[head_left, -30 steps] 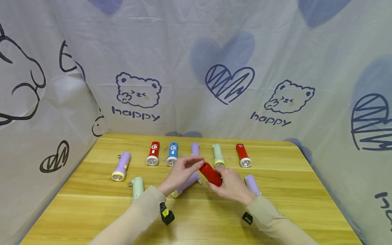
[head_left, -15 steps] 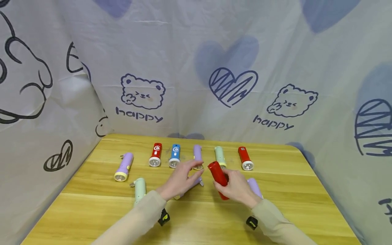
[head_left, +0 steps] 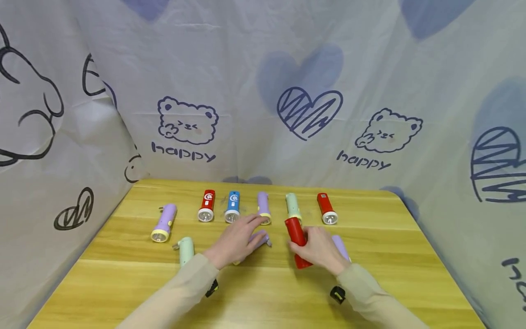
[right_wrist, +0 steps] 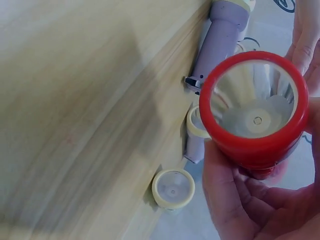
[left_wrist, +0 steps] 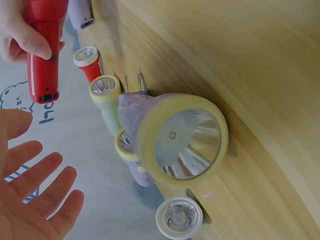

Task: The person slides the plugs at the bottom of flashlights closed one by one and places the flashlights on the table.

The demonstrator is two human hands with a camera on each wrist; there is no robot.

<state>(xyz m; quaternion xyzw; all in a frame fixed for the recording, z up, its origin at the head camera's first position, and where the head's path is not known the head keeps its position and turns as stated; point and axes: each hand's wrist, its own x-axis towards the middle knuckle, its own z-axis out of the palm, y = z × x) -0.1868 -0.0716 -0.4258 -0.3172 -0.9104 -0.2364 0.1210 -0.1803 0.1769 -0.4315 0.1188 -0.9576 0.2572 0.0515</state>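
My right hand (head_left: 322,250) grips a red flashlight (head_left: 297,240) above the middle of the table. In the right wrist view its clear lens and red rim (right_wrist: 212,120) face the camera, with fingers curled round the body. To its left, my left hand (head_left: 235,241) is apart from it, fingers spread and holding nothing. Beneath the left hand lies a purple flashlight (head_left: 260,242), partly hidden by it; the left wrist view shows its yellow rim (left_wrist: 150,150) and two metal plug prongs (left_wrist: 133,82) sticking out of its tail.
Along the back lie a red flashlight (head_left: 207,205), a blue one (head_left: 233,205), a purple one (head_left: 263,203), a green one (head_left: 292,204) and another red one (head_left: 325,205). More lie left, purple (head_left: 165,221) and green (head_left: 186,250), and right, purple (head_left: 340,246). Patterned cloth (head_left: 246,151) encloses the table.
My left hand has come off the red flashlight's tail end and moved left and slightly down. The right hand has carried the flashlight a little right and turned it more upright.
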